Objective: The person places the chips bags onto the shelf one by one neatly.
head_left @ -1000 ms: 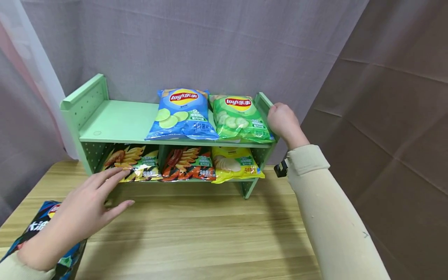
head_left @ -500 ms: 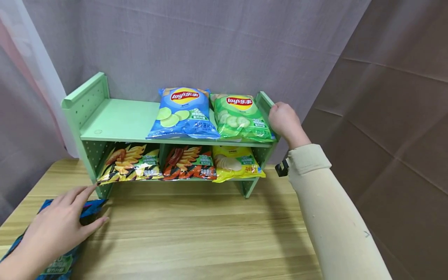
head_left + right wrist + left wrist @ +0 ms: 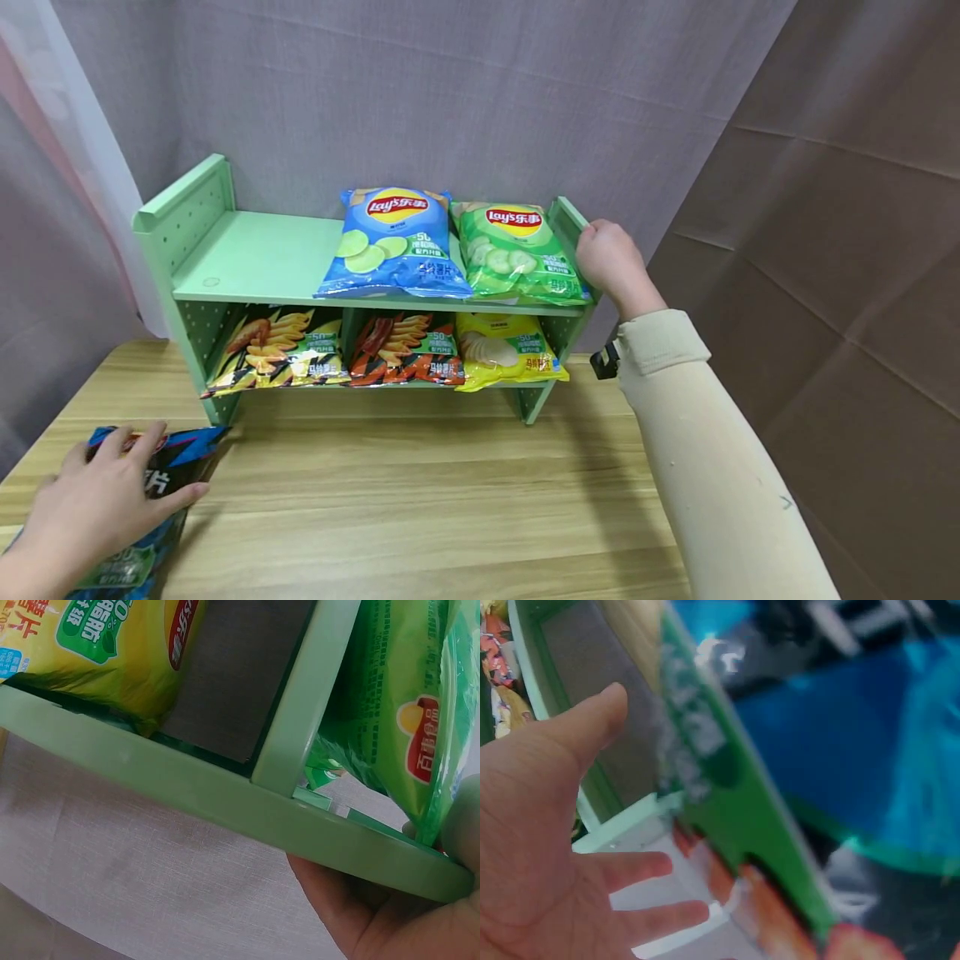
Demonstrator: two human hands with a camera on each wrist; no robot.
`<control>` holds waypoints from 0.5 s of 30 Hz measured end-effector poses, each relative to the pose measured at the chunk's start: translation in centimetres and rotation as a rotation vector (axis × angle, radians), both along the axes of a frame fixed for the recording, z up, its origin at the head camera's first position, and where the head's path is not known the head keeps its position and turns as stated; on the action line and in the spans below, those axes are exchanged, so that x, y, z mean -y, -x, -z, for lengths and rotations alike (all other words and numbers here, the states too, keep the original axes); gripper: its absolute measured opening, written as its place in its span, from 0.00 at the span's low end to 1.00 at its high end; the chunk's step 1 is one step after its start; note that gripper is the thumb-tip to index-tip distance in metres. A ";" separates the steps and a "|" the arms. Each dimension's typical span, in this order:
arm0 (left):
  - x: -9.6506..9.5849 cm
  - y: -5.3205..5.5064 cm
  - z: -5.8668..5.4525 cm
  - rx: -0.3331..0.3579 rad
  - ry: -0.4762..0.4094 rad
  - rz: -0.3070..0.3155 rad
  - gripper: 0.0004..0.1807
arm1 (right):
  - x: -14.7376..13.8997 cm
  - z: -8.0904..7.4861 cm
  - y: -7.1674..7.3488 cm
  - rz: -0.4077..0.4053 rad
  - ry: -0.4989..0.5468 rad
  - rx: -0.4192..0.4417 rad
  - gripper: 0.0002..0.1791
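Observation:
My left hand [image 3: 97,500] is over a black-and-blue potato chip bag [image 3: 187,454] on the table at lower left, fingers spread. In the left wrist view that bag fills the right side, with the fingers fairly straight beside it. My right hand [image 3: 611,262] grips the right side panel of a light green two-tier shelf [image 3: 255,250]; in the right wrist view the thumb and fingers lie on either side of the panel's edge [image 3: 405,862]. Beside that hand, a green chip bag [image 3: 513,250] leans on the top tier, with a blue chip bag [image 3: 397,242] to its left.
The lower tier holds a black-and-yellow chip bag [image 3: 281,354], a red chip bag [image 3: 405,354] and a yellow chip bag [image 3: 506,350]. The shelf stands on a wooden table [image 3: 420,500] before a grey curtain [image 3: 487,100]. Brown cloth [image 3: 840,250] hangs on the right.
My left hand has moved down and left, away from the black-and-yellow chip bag, to over the black-and-blue chip bag. The right hand keeps its grip on the shelf's side panel.

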State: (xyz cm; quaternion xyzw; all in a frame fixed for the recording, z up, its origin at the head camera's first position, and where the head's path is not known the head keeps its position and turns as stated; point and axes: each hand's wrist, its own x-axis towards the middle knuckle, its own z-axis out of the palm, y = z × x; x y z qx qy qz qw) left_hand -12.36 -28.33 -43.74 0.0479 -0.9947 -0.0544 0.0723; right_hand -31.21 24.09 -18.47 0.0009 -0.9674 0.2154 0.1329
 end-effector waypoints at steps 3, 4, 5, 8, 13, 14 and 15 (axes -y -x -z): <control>0.5 0.0 0.9 0.059 -0.014 -0.028 0.64 | 0.1 0.0 0.0 0.000 0.000 0.001 0.29; 0.7 0.1 1.2 0.080 -0.018 -0.033 0.65 | 0.1 0.0 0.0 0.000 0.001 0.000 0.29; 0.8 0.1 1.4 0.100 -0.020 -0.036 0.66 | 0.1 0.0 0.0 -0.002 0.001 -0.003 0.29; 1.1 0.3 2.1 0.155 -0.016 -0.046 0.69 | 0.1 0.0 0.0 -0.005 0.002 -0.008 0.29; 1.3 0.6 2.7 0.140 -0.036 -0.020 0.67 | 0.2 0.0 -0.1 -0.005 0.004 -0.009 0.28; 1.3 0.5 2.7 0.123 -0.042 -0.007 0.67 | 0.2 0.0 -0.1 -0.006 0.005 -0.007 0.28; 1.3 0.5 2.8 0.109 -0.049 0.006 0.66 | 0.1 0.0 -0.1 -0.005 0.005 -0.004 0.28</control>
